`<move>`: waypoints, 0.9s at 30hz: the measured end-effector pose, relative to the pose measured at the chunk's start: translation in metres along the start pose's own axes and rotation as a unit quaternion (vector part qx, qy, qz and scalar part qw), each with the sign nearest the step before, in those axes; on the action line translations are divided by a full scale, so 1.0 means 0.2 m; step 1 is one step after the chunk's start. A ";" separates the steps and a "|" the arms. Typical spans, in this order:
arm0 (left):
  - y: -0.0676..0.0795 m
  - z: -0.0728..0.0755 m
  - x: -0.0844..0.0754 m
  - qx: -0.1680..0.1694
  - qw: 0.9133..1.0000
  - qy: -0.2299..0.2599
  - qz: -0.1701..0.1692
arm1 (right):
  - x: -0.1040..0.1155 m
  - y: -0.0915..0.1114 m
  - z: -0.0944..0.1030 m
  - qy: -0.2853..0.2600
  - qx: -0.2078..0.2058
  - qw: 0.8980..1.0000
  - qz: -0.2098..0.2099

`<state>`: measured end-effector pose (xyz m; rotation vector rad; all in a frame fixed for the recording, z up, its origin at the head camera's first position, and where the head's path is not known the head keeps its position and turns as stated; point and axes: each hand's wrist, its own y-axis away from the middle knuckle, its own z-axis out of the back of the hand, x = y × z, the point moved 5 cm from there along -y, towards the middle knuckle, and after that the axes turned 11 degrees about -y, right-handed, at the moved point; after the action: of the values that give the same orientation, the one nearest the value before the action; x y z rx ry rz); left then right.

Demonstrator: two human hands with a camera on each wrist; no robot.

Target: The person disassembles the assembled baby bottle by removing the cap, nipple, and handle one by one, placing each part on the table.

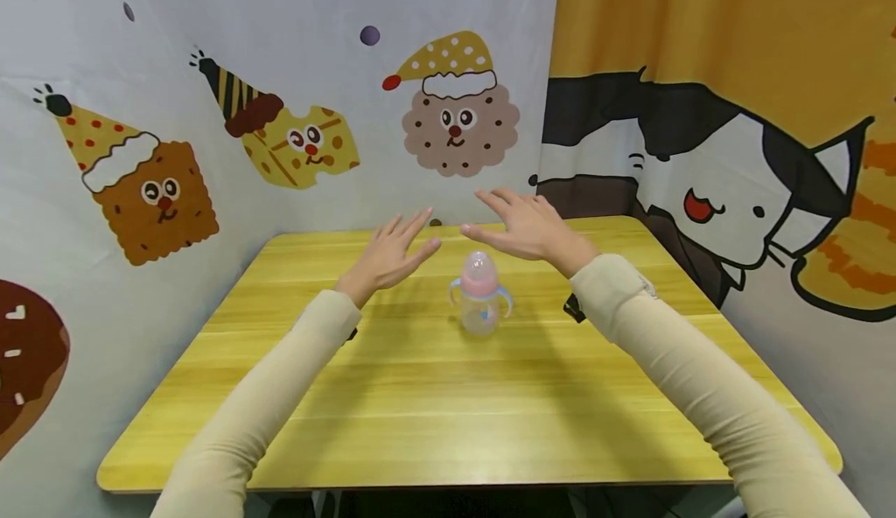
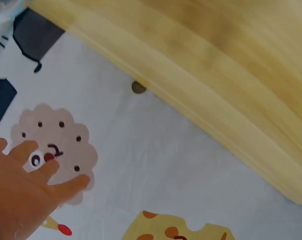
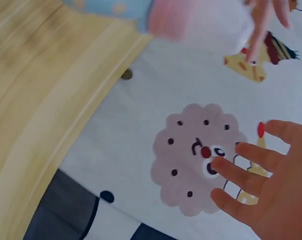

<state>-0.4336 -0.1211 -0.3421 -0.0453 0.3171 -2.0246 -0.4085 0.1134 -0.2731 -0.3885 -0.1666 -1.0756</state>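
Observation:
A baby bottle (image 1: 479, 317) stands upright on the yellow wooden table, with a pink collar, a domed cap and two pale blue handles. To its left, my left hand (image 1: 387, 257) is held in the air with fingers extended, touching nothing. My right hand (image 1: 526, 229) hovers above and to the right of the bottle, fingers spread and holding nothing. In the right wrist view the bottle's pink collar (image 3: 170, 19) is blurred at the top, with fingers of the left hand (image 3: 263, 22) beyond it. The left wrist view shows the left hand (image 2: 21, 197) with spread fingers.
The table (image 1: 392, 425) has rounded corners and meets a cartoon-printed white cloth (image 1: 294, 5) behind. A yellow curtain-like panel with a printed cat (image 1: 728, 168) hangs at the right. A black band (image 1: 575, 308) shows beneath the right wrist.

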 end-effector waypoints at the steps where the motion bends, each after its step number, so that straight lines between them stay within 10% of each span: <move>1: 0.02 -0.01 0.00 0.007 1.000 0.002 -0.003 | 0.02 0.00 -0.01 -0.003 0.007 1.000 0.001; 12: 0.06 -0.20 -0.08 0.093 0.983 0.141 -0.074 | 0.07 0.06 -0.13 0.013 0.048 0.998 0.027; 27: 0.02 -0.38 -0.18 0.166 0.954 0.192 -0.158 | 0.10 0.07 -0.24 -0.002 0.020 0.997 0.073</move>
<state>-0.4262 -0.0757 -0.4120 0.5442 0.2163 -2.3760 -0.3887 0.0835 -0.3141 -0.3609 -0.1616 -0.9260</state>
